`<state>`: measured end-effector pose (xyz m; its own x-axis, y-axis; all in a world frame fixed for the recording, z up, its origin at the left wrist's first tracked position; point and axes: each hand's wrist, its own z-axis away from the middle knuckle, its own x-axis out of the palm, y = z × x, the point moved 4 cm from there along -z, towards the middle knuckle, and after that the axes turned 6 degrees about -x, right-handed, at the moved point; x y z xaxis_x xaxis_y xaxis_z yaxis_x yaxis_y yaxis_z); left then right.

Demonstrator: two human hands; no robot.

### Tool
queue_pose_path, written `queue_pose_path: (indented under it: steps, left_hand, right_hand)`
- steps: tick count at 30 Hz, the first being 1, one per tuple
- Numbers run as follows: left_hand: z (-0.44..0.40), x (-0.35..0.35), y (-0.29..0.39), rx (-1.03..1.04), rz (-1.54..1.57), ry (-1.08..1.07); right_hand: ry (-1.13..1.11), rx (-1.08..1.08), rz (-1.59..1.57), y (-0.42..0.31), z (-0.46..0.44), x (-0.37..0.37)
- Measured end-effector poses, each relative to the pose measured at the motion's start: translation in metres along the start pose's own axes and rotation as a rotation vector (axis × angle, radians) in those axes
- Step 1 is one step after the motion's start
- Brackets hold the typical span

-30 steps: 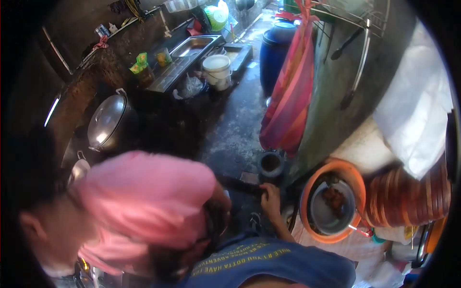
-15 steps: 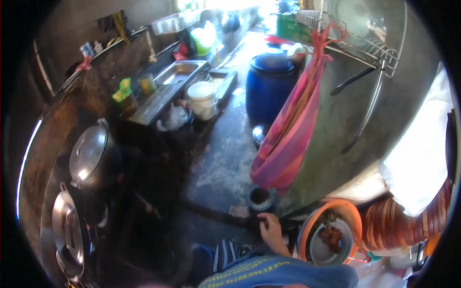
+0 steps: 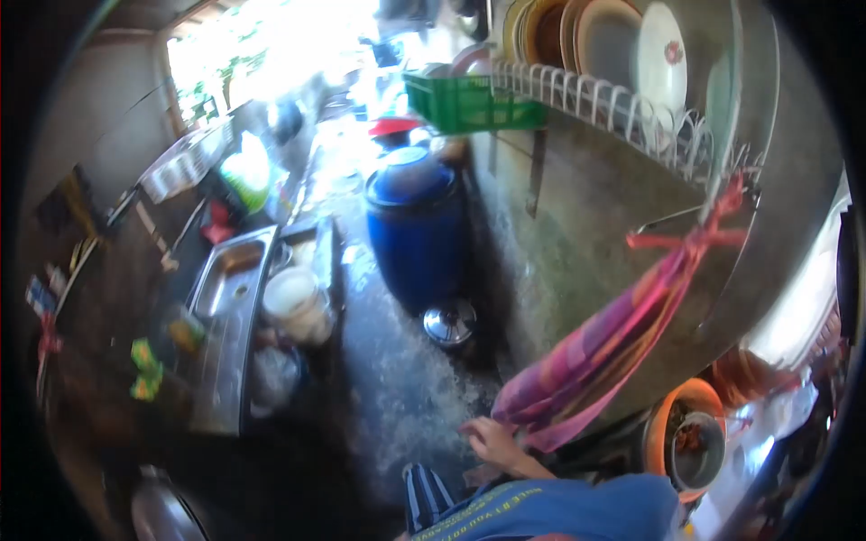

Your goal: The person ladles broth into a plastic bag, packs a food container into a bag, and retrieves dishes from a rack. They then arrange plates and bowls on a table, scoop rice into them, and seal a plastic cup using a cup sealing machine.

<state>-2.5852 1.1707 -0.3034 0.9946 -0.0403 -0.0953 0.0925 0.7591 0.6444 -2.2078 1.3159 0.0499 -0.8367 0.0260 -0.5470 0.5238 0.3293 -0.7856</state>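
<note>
Pink-and-purple checked cloth (image 3: 591, 365), hanging knotted at its top, long axis slanting down leftward to a lower end just ahead and right of the right hand (image 3: 492, 443), the only one in view. Loosely bent fingers; cannot tell whether touching the cloth. Farther right, round orange plastic basket (image 3: 658, 442) around a grey bowl (image 3: 701, 471) holding reddish-brown pieces (image 3: 690, 438).

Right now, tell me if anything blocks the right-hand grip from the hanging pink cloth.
Nothing visible does: the right-hand grip appears beside the pink cloth, at its lower end, with nothing between. Contact is unclear.
</note>
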Motion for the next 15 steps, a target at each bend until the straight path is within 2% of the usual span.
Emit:
queue_pose_path:
  steps: [2, 4, 5, 6, 7, 8, 9, 11, 15]
  left_hand:
    - [-0.036, -0.042, 0.049, -0.009, -0.033, -0.054]
    - [-0.067, -0.057, 0.094, -0.03, -0.055, -0.117]
    - [-0.05, -0.059, 0.155, -0.378, 0.064, 0.016]
    - [-0.035, -0.051, 0.226, -0.168, 0.115, 0.098]
    - [-0.082, -0.063, 0.25, -0.165, 0.122, -0.017]
    - [-0.055, -0.049, 0.327, -0.105, 0.085, 0.017]
    - [-0.06, -0.039, 0.377, 0.053, 0.048, -0.037]
    - [-0.125, -0.026, 0.438, 0.26, 0.12, -0.33]
    - [-0.117, 0.054, 0.595, 0.481, -0.156, -0.44]
  right_hand:
    - [0.027, 0.061, -0.035, -0.053, -0.072, -0.004]
    - [0.058, -0.005, -0.111, -0.09, -0.126, -0.014]
    - [0.089, 0.025, -0.096, -0.1, -0.146, -0.021]
    - [0.175, -0.051, -0.03, -0.111, -0.165, -0.032]
    - [0.261, -0.131, 0.042, -0.121, -0.183, -0.044]
    - [0.293, -0.104, 0.056, -0.128, -0.198, -0.056]
    - [0.385, -0.111, 0.099, -0.136, -0.21, -0.072]
    - [0.495, -0.107, 0.161, -0.151, -0.234, -0.104]
    - [0.78, -0.23, 0.609, -0.194, -0.262, -0.171]
